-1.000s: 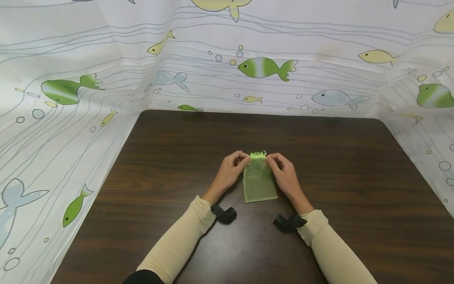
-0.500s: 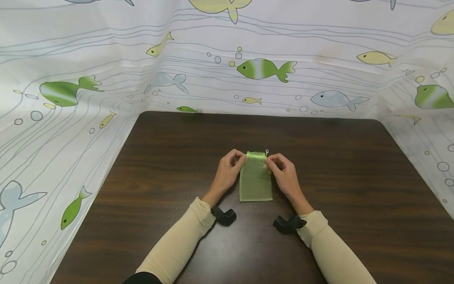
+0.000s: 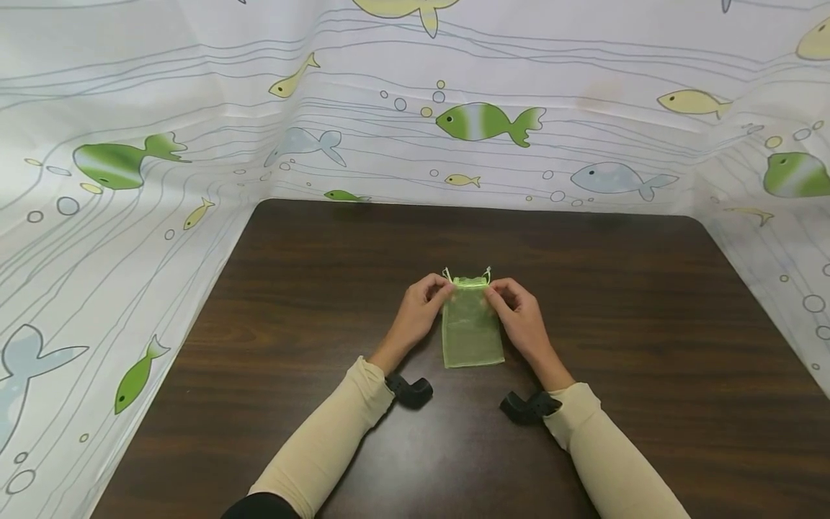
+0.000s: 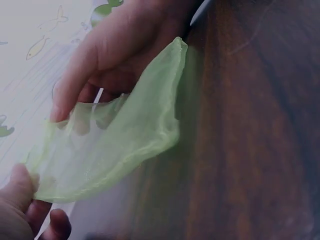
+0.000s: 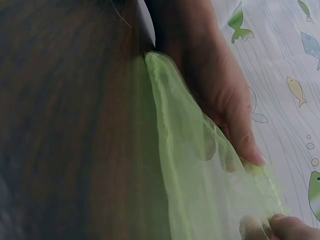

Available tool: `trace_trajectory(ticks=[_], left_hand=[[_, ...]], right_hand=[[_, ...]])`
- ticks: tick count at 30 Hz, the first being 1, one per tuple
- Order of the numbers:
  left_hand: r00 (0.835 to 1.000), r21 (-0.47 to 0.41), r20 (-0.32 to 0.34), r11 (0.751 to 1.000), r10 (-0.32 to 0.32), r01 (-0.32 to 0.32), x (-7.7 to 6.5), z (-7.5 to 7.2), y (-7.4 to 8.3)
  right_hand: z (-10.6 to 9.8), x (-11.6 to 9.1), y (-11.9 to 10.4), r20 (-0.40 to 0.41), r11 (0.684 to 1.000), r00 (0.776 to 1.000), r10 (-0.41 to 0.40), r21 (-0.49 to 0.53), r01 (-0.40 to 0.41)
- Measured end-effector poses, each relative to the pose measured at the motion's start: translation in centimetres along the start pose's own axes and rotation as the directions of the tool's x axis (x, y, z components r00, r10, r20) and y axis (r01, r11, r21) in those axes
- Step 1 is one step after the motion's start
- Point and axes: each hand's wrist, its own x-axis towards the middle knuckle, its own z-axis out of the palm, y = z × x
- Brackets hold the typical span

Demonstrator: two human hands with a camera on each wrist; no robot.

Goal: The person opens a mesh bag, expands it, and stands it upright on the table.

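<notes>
Bottom edge of the translucent lime-green mesh drawstring pouch (image 3: 472, 331) has swung slightly right; half a second ago, one pale cord end stood out, now both do. Dark brown wood-grain table (image 3: 292, 288) below. Pouch sits between the hands, body extending toward the wearer. Left hand (image 3: 418, 310): thumb and finger closed in a pinch at the neck's left edge. Right hand (image 3: 521, 321): same, right edge. Wrist views show curled fingers through the mesh; head view alone shows both thin, pale cord ends (image 3: 488, 272).
</notes>
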Motion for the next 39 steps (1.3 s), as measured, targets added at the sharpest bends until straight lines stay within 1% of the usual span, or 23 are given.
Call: trace_trajectory(ticks=[2, 5, 10, 13, 17, 20, 23, 26, 30, 35, 38, 39], left_hand=[[1.000, -0.002, -0.018, 1.000, 0.011, -0.011, 0.0, 0.0, 0.1], [0.999, 0.013, -0.044, 1.000, 0.020, -0.019, 0.0, 0.0, 0.1], [0.995, 0.026, -0.095, 0.999, 0.033, -0.030, 0.2, 0.0, 0.2], [0.994, 0.023, -0.108, 0.999, 0.024, -0.022, 0.3, 0.0, 0.2], [0.996, 0.011, -0.086, 1.000, -0.019, 0.020, 0.2, -0.1, 0.3], [0.998, 0.004, -0.057, 0.999, -0.038, 0.038, 0.1, 0.0, 0.3], [0.999, -0.011, -0.030, 0.999, -0.031, 0.031, 0.0, 0.0, 0.2], [1.000, -0.029, -0.019, 0.999, -0.018, 0.018, 0.0, 0.1, 0.0], [1.000, -0.028, -0.020, 1.000, 0.004, -0.005, -0.1, 0.0, -0.1], [0.999, -0.019, -0.044, 1.000, 0.012, -0.013, -0.2, 0.0, -0.1], [0.999, -0.034, -0.042, 0.999, 0.012, -0.014, -0.3, 0.0, -0.1], [0.999, -0.041, -0.032, 0.999, 0.010, -0.012, -0.3, 0.0, -0.1]], right_hand=[[0.0, 0.0, 0.0, 0.017, 1.000, 1.000, -0.012, 0.020, 0.011], [-0.1, 0.1, -0.1, 0.017, 0.999, 1.000, -0.021, 0.035, 0.021], [-0.2, 0.0, -0.5, -0.012, 1.000, 1.000, -0.019, 0.007, 0.019], [-0.3, 0.0, -0.6, -0.012, 1.000, 1.000, -0.025, -0.008, 0.025], [-0.3, -0.1, -0.7, 0.004, 1.000, 1.000, -0.012, -0.008, 0.012], [-0.3, -0.3, -1.5, 0.008, 1.000, 1.000, 0.015, -0.002, -0.015], [-0.4, -0.6, -2.8, 0.006, 0.999, 0.999, 0.035, -0.004, -0.035], [-0.4, -0.9, -3.7, 0.017, 1.000, 1.000, 0.004, 0.003, -0.004], [-0.5, -0.9, -3.5, 0.019, 0.999, 0.999, -0.039, 0.021, 0.039], [-0.5, -0.9, -3.3, -0.018, 0.997, 0.999, -0.036, 0.068, 0.037], [-0.5, -0.6, -2.3, -0.029, 0.996, 0.999, -0.034, 0.086, 0.036], [-0.5, -0.5, -1.9, -0.028, 0.995, 0.999, -0.030, 0.091, 0.033]])
